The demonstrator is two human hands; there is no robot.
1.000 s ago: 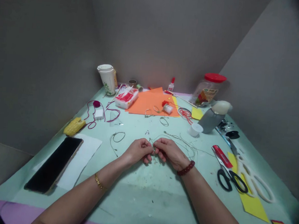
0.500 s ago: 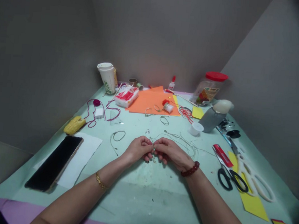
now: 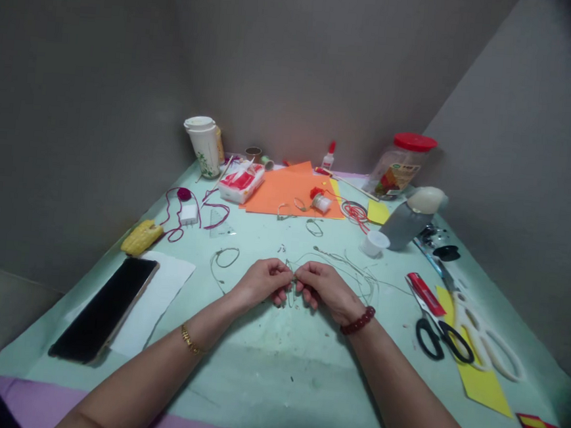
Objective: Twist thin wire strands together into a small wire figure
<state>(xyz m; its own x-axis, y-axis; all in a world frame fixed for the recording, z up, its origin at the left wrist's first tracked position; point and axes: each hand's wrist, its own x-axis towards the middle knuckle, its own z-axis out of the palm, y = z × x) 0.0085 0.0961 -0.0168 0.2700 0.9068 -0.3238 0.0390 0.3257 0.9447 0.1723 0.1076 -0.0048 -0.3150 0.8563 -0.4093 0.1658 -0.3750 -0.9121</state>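
Both hands meet above the middle of the pale green table cover. My left hand pinches a thin greenish cord between thumb and finger. Opposite it, my right hand pinches the same cord, the fingertips almost touching. Where the fingers meet, small details of the cord are hidden. Loose thin cords spread out behind and to the right of my right hand. A looped cord with small knots lies left of my left hand.
On the left are a black phone and a yellow bundle. Orange sheets lie at the back. Black-handled scissors, white-handled scissors, a small clear cup and a grey bottle stand or lie on the right.
Both hands have shifted slightly at the fingertips, and more of the cord shows hanging between them. My right wrist has moved a little to the left.
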